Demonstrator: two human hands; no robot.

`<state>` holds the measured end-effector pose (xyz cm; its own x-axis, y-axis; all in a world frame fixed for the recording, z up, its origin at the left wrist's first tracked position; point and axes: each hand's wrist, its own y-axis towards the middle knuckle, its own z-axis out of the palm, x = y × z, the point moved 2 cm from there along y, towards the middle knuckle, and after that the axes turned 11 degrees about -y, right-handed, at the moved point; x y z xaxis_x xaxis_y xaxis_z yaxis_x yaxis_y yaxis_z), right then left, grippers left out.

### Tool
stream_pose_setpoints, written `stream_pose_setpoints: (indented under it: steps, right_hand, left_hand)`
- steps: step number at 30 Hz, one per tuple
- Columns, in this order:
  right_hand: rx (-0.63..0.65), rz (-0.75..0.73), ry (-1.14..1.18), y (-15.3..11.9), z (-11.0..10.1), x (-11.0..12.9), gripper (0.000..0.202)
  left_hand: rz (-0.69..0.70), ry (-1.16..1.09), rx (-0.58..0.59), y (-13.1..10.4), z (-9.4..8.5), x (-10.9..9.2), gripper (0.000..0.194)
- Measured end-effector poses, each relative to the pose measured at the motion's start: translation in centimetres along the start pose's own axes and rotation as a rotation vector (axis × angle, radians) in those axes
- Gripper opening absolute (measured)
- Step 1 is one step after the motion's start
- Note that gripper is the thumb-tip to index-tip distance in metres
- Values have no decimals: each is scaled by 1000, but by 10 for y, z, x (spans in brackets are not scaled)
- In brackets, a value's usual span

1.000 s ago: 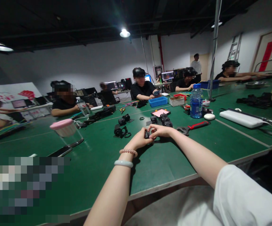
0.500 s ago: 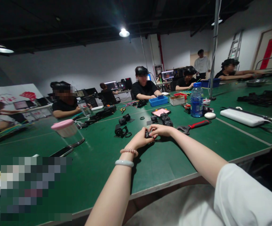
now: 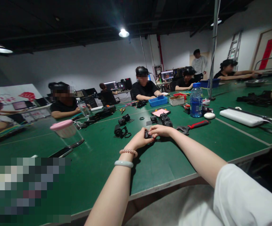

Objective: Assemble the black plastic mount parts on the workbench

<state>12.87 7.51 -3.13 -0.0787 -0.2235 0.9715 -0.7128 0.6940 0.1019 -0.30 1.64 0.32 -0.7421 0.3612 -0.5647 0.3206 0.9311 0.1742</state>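
Left hand (image 3: 139, 138): extended forward, fingers closed around black part (image 3: 147, 134)
Right hand (image 3: 161, 130): angled inward, fingertips pinching same part
Table (image 3: 164, 164): beneath both

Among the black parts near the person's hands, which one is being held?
The small black part between the fingers of the left hand, with the right hand against it; the other black parts lie on the green table.
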Motion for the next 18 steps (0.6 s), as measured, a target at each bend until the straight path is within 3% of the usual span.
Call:
stream_pose_setpoints:
  steps: [18]
  right_hand:
    - [-3, 27, 0, 2, -1, -3, 17]
  left_hand:
    - [2, -21, -2, -1, 0, 1, 56]
